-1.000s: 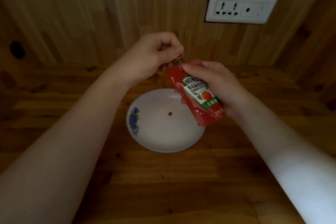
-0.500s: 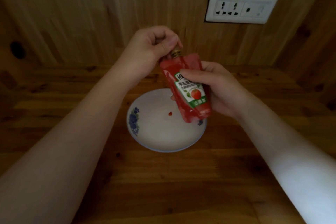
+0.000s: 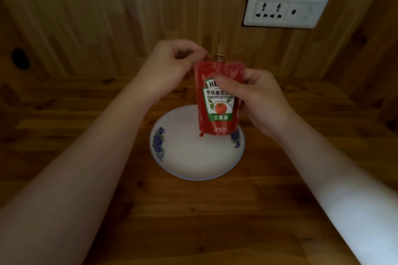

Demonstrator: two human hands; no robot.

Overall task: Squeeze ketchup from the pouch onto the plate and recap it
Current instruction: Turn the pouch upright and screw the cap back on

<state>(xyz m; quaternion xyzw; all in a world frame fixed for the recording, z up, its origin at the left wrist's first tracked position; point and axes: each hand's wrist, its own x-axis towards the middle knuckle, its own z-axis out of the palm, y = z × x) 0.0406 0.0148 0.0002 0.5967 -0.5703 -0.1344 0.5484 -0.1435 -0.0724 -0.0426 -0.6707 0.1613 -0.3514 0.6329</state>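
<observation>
My right hand (image 3: 261,101) holds the red ketchup pouch (image 3: 218,101) upright above the far side of the white plate (image 3: 193,157), label toward me. The pouch's spout (image 3: 219,56) points up and looks bare and threaded. My left hand (image 3: 172,66) is at the pouch's top left corner, just left of the spout, with fingertips pinched together. The cap is not visible anywhere; it seems to be hidden inside those fingers. A small ketchup drop (image 3: 201,134) lies on the plate just under the pouch's lower left corner.
The plate, with blue flowers on its rim, sits on a wooden table (image 3: 193,221). A wood-panelled wall rises close behind, with a white socket panel (image 3: 284,9) at upper right and a dark hole (image 3: 19,58) at left.
The pouch has swung from tilted to upright, label facing me. My left hand has shifted off the spout slightly to the left. The ketchup drop has stayed put.
</observation>
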